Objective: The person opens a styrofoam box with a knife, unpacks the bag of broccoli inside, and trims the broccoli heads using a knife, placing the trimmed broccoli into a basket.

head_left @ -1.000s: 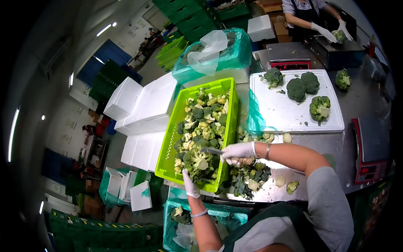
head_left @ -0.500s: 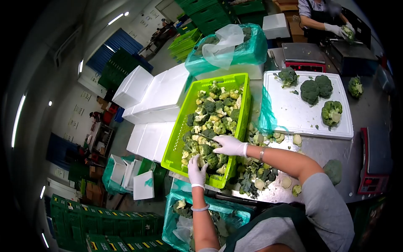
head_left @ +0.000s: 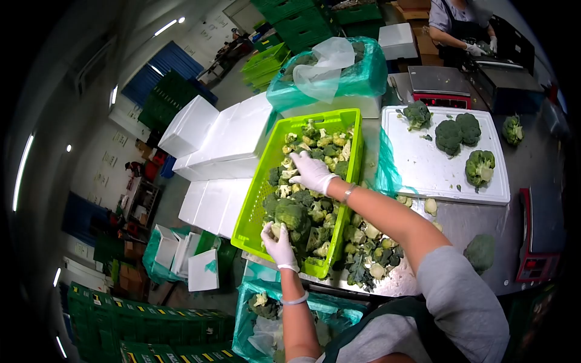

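Observation:
My left hand (head_left: pixel 278 247), in a white glove, is closed round the pale stalk of a large broccoli head (head_left: pixel 292 213) at the near end of the lime-green crate (head_left: pixel 249 227). Cut broccoli florets (head_left: pixel 324 151) fill much of this crate. Over the florets, near the middle, my gloved right hand (head_left: pixel 313 173) reaches in from the right with thumb and fingers apart. I make out nothing between them, though the palm side is hidden.
Several broccoli heads (head_left: pixel 448 137) lie on a white board (head_left: pixel 411 172) to the right. Trimmings (head_left: pixel 376 257) cover the metal table beside the crate. Scales (head_left: pixel 538 236), a teal-lined box (head_left: pixel 245 314) and white foam boxes (head_left: pixel 233 136) surround it. A co-worker (head_left: pixel 460 30) stands at the far right.
My left hand now has a large broccoli head, raised above the florets. My right hand has moved farther up the crate, and the thin dark tool seen at it before no longer shows.

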Available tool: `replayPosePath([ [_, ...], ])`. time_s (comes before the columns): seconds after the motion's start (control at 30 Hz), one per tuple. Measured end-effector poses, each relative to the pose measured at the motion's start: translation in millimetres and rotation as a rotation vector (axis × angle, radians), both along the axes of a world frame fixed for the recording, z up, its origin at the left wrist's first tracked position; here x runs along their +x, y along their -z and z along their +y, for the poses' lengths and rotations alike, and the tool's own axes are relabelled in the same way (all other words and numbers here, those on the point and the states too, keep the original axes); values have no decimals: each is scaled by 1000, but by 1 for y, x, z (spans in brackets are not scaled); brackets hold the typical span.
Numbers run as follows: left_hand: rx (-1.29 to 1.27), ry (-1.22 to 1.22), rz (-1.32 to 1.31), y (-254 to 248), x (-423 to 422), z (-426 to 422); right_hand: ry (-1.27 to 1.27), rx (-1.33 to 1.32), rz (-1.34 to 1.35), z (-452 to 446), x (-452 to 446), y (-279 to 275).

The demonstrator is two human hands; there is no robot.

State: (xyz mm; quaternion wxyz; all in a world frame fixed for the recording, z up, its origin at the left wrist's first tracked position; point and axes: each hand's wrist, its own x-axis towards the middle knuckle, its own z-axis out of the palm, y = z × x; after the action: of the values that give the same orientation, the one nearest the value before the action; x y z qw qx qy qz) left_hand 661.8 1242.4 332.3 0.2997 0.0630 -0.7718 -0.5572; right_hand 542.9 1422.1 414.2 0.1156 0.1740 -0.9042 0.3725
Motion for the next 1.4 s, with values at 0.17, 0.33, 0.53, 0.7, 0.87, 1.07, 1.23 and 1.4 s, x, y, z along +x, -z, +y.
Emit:
replayPosePath([
  [0.17, 179, -68, -195, 26, -12, -3, -360, -28, -70, 3, 40, 18],
  [0.33, -51, -50, -239, 19, -6, -5, -234, -21, -107, -25, 42, 51],
  [0.53, -78, 82, -258, 27, 8, -21, -206, -155, -203, -12, 23, 80],
  [0.7, -230, 63, -282, 11, 11, -10, -438, -88, 18, 28, 80, 39],
  [0.87, -359, -44, -301, 2, 8, 8, -461, 327, -102, 41, 112, 46],
  [1.07, -376, -74, -249, 8, 11, 9, -453, 422, -134, 30, 110, 48],
  [1.23, -449, -111, -219, 11, 10, 12, -454, 472, -234, 23, 91, 62],
  [1.4, -430, -138, -179, 22, 2, -9, -537, 365, -258, 37, 92, 30],
])
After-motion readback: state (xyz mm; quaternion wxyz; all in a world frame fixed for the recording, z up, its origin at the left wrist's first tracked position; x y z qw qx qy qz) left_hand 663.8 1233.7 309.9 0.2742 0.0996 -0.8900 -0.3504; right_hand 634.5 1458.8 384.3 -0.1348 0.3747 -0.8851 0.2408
